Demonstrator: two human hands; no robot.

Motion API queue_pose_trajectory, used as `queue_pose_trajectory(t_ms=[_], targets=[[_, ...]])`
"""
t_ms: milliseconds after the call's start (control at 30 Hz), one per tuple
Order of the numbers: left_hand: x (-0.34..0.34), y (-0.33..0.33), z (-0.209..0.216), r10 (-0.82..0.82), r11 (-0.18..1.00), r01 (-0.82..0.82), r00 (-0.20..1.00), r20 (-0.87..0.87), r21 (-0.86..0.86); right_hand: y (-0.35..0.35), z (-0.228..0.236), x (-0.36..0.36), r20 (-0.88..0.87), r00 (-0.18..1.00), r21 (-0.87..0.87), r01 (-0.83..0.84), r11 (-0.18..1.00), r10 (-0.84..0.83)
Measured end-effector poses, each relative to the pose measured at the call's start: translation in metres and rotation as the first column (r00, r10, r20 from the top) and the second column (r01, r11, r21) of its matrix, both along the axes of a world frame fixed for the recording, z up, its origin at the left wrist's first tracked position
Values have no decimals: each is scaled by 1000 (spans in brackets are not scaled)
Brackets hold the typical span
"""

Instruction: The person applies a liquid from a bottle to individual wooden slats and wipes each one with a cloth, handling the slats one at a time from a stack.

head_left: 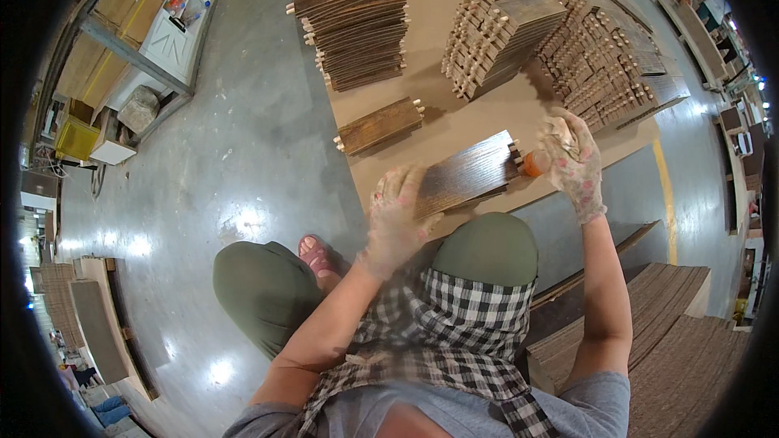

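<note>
My left hand (396, 219), in a pale patterned work glove, is closed on the near-left end of a dark brown wooden board (466, 174). Light wooden dowel pegs (517, 154) stick out of the board's right end. In a matching glove, my right hand (574, 161) is closed around a small bottle with an orange end (534, 165). That end points at the pegs, close beside them; whether it touches them I cannot tell. Most of the bottle is hidden by my fingers. Part of another board shows under the one I hold.
On the brown sheet (438, 126) lie a short board pile (381, 126), a tall pegged stack (357, 28), another stack (503, 28) and several more stacks (600, 57) at far right. Flat corrugated sheets (641, 332) lie near right. A metal-framed rack (134, 57) stands far left.
</note>
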State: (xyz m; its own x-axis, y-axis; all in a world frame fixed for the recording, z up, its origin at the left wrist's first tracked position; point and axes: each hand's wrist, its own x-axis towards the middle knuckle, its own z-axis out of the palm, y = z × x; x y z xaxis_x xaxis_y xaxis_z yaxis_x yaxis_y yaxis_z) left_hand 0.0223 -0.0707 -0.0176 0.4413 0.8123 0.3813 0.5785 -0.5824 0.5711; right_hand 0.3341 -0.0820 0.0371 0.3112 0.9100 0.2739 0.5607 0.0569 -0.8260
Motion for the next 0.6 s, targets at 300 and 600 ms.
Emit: queue_pose_trajectory(t_ms=[300,600], targets=[[13,4,-13,107,979,-60,964,244,-194,45,-5,-106,834,349,-94,-673,733,427],[16,-2,-10,101,979,-52,963,251,-196,43,-27,16,231,972,-26,-39,999,44]])
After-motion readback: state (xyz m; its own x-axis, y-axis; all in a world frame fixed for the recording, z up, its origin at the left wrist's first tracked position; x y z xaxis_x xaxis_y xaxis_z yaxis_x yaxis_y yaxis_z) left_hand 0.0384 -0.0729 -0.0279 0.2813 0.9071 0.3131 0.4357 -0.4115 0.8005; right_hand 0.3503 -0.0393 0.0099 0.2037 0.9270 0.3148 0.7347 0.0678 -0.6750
